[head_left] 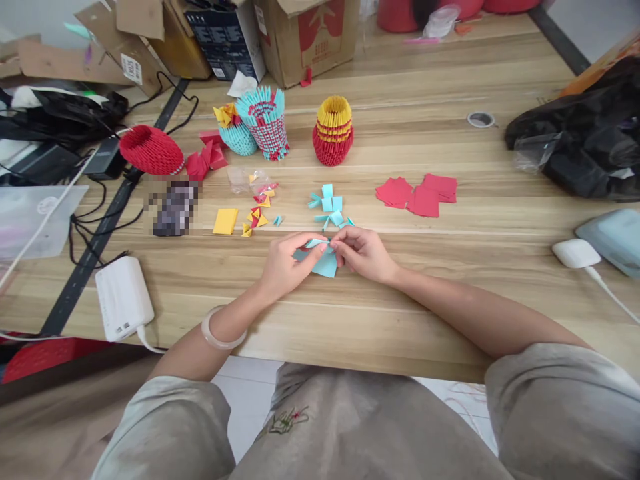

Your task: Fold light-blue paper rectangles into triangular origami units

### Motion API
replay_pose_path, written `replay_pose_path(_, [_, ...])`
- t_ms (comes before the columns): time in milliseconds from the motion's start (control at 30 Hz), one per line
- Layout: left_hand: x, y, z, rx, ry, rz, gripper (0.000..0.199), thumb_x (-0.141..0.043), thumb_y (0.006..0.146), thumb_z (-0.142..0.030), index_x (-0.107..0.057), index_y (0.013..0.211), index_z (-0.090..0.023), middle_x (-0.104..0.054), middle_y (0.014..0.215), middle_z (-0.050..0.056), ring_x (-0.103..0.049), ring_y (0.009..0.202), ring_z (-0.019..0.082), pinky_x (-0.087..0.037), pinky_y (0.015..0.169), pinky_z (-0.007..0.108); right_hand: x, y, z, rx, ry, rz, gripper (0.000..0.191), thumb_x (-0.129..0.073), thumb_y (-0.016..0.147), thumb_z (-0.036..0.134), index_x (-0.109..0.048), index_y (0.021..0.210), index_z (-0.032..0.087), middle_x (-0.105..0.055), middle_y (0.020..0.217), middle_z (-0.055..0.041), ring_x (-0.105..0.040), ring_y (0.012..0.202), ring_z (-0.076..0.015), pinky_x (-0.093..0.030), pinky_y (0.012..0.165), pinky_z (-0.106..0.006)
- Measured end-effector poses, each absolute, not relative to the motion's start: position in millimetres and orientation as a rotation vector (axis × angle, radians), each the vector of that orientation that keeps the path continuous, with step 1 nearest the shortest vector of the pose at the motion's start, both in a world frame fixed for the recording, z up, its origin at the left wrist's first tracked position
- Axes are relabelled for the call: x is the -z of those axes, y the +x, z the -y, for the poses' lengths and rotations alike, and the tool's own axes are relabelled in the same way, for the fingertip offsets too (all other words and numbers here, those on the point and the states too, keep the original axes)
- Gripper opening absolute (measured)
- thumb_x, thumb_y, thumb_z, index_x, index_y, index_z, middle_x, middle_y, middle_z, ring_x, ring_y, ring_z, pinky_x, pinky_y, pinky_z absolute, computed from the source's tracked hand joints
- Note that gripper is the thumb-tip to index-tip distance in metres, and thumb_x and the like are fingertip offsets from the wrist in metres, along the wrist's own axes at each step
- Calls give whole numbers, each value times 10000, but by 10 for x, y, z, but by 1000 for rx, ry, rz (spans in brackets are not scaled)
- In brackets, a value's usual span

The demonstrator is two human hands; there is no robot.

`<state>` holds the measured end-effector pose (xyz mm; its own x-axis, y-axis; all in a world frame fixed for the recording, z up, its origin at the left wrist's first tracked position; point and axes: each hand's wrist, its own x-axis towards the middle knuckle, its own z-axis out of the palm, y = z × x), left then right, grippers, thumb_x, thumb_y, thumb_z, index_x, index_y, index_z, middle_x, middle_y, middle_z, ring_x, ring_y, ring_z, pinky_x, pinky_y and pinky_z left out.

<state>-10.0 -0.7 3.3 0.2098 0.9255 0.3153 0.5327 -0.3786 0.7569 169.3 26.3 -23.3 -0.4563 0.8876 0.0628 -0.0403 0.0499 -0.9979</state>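
Between my two hands, over the near middle of the table, is a small light-blue paper piece [319, 243]. My left hand [290, 262] pinches its left part between thumb and fingers. On its right end, the thumb and fingertips of my right hand [364, 253] are closed too. Below the fingers lies a light-blue paper sheet [326, 265], partly covered by my left hand. Just beyond my hands are several folded light-blue paper pieces [330, 203]. To their left lie small yellow and red folded triangles [257, 217] and a stack of yellow paper [225, 221].
Red paper rectangles [425, 195] lie at right. Farther back stand a red-and-yellow paper vase [333, 131], a blue-and-red one [267, 123] and a tipped red one [151, 150]. A white power bank [124, 298] with a cable sits front left; a black bag [580, 133] lies at right.
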Motion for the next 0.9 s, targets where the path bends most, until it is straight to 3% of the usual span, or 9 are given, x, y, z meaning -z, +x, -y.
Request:
replay_pose_path(333, [-24, -111, -3, -1032, 2204, -1368, 139, -609, 816, -206, -697, 728, -145, -692, 666, 30, -610, 583, 115, -439, 555, 212, 267, 1686, -272, -1450, -837, 1450, 280, -615, 832, 424, -498, 752, 182, -536, 555, 44, -508, 451, -62, -401, 419, -190])
replay_pose_path(467, [-35, -111, 0, -1052, 2198, -1365, 159, -600, 825, -205, -705, 720, -146, -697, 669, 34, -618, 583, 116, -443, 542, 208, 292, 1687, -260, -1479, -761, 1436, 242, -618, 837, 400, -536, 783, 179, -629, 767, -25, -605, 562, -93, -425, 380, -180])
replay_pose_path(600, [-33, -120, -12, -1086, 2212, -1398, 152, -600, 824, -193, -709, 725, -156, -697, 663, 21, -608, 572, 106, -443, 532, 200, 271, 1705, -261, -1433, -664, 1510, 213, -611, 846, 378, -656, 828, 171, -668, 954, -73, -650, 679, -111, -536, 503, -216])
replay_pose_path(767, [-22, -122, -24, -1157, 2223, -1374, 131, -610, 834, -191, -714, 763, -153, -719, 721, 30, -635, 619, 104, -482, 581, 189, 262, 1726, -294, -1452, -592, 1532, 141, -662, 817, 310, -728, 805, 186, -692, 980, -69, -644, 727, -111, -574, 619, -247])
replay_pose_path(900, [-29, -99, -18, -1219, 2263, -1330, 116, -641, 822, -209, -708, 745, -152, -713, 703, 31, -631, 599, 100, -480, 557, 185, 300, 1720, -316, -1613, -620, 1378, 176, -757, 725, 268, -729, 884, 200, -697, 862, -30, -660, 720, -115, -582, 659, -258])
